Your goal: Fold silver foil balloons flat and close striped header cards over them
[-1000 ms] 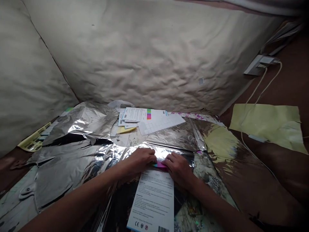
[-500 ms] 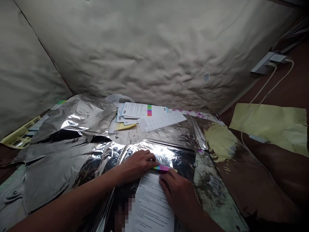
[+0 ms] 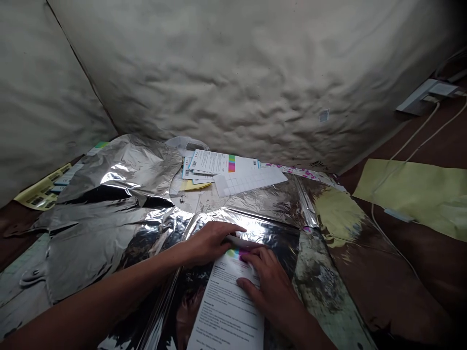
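Note:
A long white printed paper sheet [image 3: 229, 301] lies lengthwise in front of me on the shiny silver foil, with a green, blue and magenta band near its far end. My left hand [image 3: 215, 239] grips the raised far edge of the sheet at its left, thumb below and index finger stretched over it. At the right, my right hand [image 3: 270, 279] has its fingers on the coloured band and far edge, while its thumb presses on the printed face. The far edge stands up as a greyish fold between both hands.
Behind the hands lies a pile of printed cards [image 3: 215, 163] with a white gridded sheet [image 3: 251, 182] partly over it. Crumpled silver foil [image 3: 138, 165] covers the left side. A power strip [image 3: 425, 97] with white cables hangs at right, above yellow paper [image 3: 419, 194].
The sheet's far end, folded over with its coloured band before, is now opened up and raised. My left index finger has stretched out; my right thumb has slid nearer me.

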The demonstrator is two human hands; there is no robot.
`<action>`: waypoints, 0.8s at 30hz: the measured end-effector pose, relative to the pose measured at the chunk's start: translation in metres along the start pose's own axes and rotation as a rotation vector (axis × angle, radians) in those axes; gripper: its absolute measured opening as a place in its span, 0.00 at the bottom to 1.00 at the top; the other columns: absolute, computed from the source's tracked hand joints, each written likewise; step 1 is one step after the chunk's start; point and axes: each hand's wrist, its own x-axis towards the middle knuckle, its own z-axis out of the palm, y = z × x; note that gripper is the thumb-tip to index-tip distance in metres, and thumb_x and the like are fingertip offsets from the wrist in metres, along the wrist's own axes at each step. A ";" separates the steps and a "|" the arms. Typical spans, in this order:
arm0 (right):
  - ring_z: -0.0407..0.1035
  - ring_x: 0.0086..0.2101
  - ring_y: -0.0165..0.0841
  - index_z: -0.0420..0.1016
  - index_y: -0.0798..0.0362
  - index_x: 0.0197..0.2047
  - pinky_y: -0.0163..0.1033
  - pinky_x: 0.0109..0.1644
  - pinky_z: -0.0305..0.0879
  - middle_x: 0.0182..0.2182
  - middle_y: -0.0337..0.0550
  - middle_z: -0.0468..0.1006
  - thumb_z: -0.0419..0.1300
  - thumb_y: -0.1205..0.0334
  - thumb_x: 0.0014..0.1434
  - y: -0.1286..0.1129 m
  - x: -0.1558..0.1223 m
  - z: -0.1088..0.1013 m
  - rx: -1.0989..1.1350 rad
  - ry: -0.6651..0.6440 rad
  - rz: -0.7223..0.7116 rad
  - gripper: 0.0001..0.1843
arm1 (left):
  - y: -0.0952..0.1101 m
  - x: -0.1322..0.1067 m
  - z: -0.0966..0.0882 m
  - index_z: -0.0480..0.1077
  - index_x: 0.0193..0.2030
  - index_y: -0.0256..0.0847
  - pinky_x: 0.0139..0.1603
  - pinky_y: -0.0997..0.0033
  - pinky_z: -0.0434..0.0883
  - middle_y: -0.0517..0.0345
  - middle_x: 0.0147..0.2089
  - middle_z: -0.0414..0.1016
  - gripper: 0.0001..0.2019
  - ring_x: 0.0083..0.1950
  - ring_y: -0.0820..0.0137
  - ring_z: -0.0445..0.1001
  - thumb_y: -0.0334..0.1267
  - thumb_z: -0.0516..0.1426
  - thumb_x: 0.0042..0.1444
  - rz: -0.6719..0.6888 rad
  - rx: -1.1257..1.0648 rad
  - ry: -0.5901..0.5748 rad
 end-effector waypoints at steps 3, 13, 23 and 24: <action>0.63 0.54 0.44 0.72 0.45 0.48 0.50 0.57 0.65 0.49 0.45 0.70 0.64 0.62 0.57 -0.002 0.003 -0.006 0.082 -0.072 0.021 0.15 | 0.005 -0.001 -0.002 0.68 0.61 0.49 0.56 0.63 0.65 0.57 0.55 0.76 0.27 0.54 0.61 0.72 0.32 0.60 0.53 -0.002 -0.005 -0.028; 0.70 0.51 0.43 0.74 0.47 0.55 0.49 0.56 0.65 0.51 0.47 0.76 0.59 0.56 0.62 0.016 0.021 -0.031 0.212 -0.043 0.061 0.18 | 0.016 0.007 0.003 0.72 0.54 0.39 0.33 0.74 0.65 0.61 0.33 0.68 0.18 0.34 0.72 0.68 0.40 0.59 0.57 -0.300 -0.561 0.129; 0.71 0.33 0.30 0.74 0.53 0.42 0.33 0.35 0.64 0.33 0.36 0.78 0.62 0.66 0.50 0.000 0.080 -0.088 0.652 -0.892 0.071 0.13 | 0.038 0.009 -0.020 0.68 0.59 0.42 0.39 0.70 0.70 0.53 0.48 0.74 0.28 0.43 0.66 0.74 0.42 0.65 0.51 -0.194 -0.759 -0.105; 0.71 0.33 0.30 0.74 0.53 0.41 0.33 0.36 0.64 0.34 0.36 0.78 0.62 0.67 0.49 -0.003 0.080 -0.088 0.657 -0.912 0.075 0.13 | 0.038 0.008 -0.022 0.68 0.59 0.42 0.38 0.71 0.70 0.54 0.47 0.75 0.29 0.42 0.67 0.74 0.42 0.66 0.50 -0.188 -0.724 -0.113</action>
